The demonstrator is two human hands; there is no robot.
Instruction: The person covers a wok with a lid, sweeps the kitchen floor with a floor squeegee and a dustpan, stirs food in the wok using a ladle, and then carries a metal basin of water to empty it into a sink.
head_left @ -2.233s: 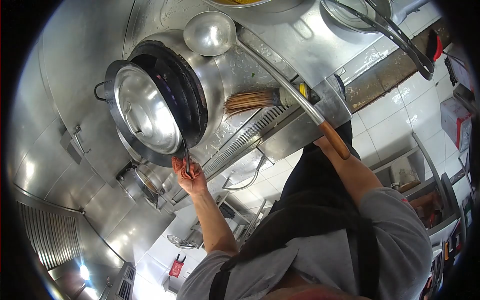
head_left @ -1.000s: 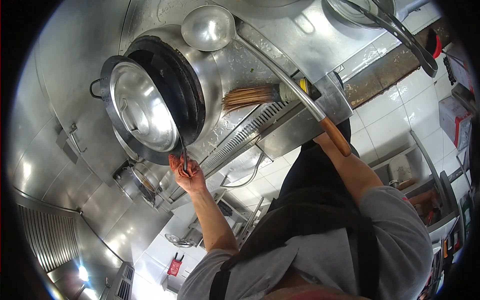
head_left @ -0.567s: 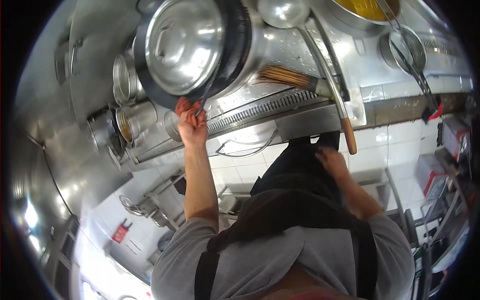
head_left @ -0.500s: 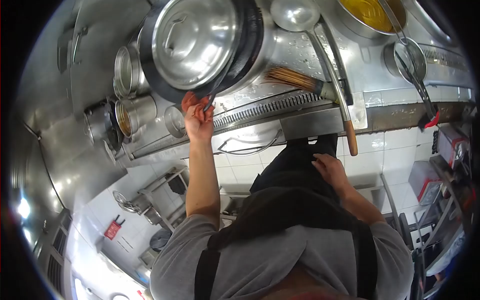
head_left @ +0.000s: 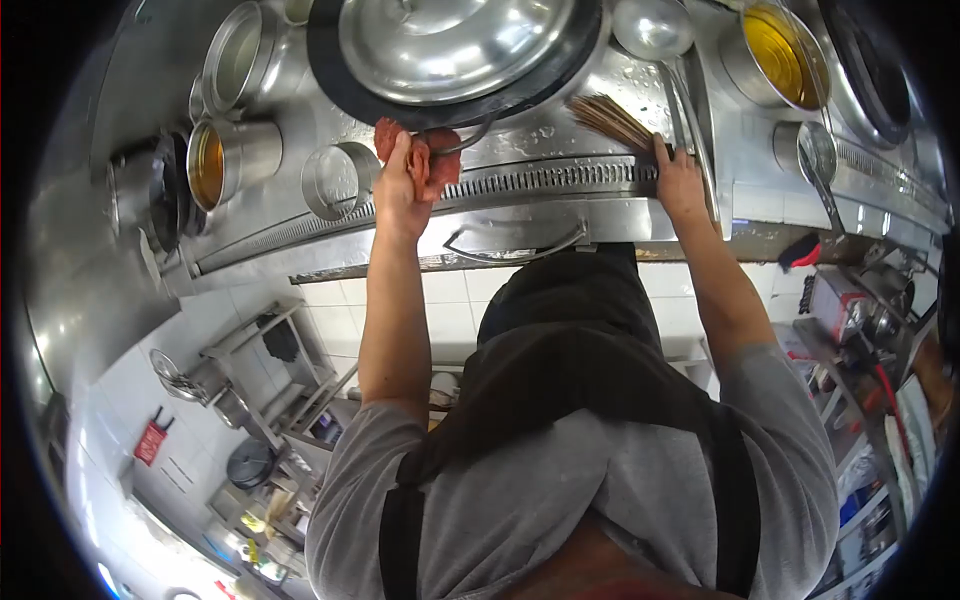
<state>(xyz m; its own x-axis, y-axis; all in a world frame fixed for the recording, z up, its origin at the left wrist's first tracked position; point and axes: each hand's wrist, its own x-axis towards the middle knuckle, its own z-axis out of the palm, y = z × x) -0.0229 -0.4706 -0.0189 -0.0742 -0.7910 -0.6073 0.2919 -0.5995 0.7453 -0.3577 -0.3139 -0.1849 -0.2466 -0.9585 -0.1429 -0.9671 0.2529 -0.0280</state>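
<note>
My left hand (head_left: 403,200) is closed on a red cloth (head_left: 440,170) wrapped around the wok's looped handle. That dark wok (head_left: 335,75) sits on the steel range with a shiny domed lid (head_left: 450,50) over it. My right hand (head_left: 682,187) is closed around the handle end of a bamboo wok brush (head_left: 612,122), which lies on the wet steel top with its bristles pointing left. Most of the brush handle is hidden by the fingers. Just beside this hand lies a large ladle (head_left: 653,28), its long shaft running down past the fingers.
Left of the wok stand a steel ring-shaped container (head_left: 340,182), a pot with amber liquid (head_left: 235,160) and another steel pot (head_left: 240,60). To the right are a pot of yellow oil (head_left: 780,60) and a small pot with a ladle (head_left: 805,150). A slotted drain (head_left: 540,180) runs along the front.
My right hand has gone from beside the apron up to the brush and closed on its handle. My left hand stays at the wok handle with the cloth. The view has shifted.
</note>
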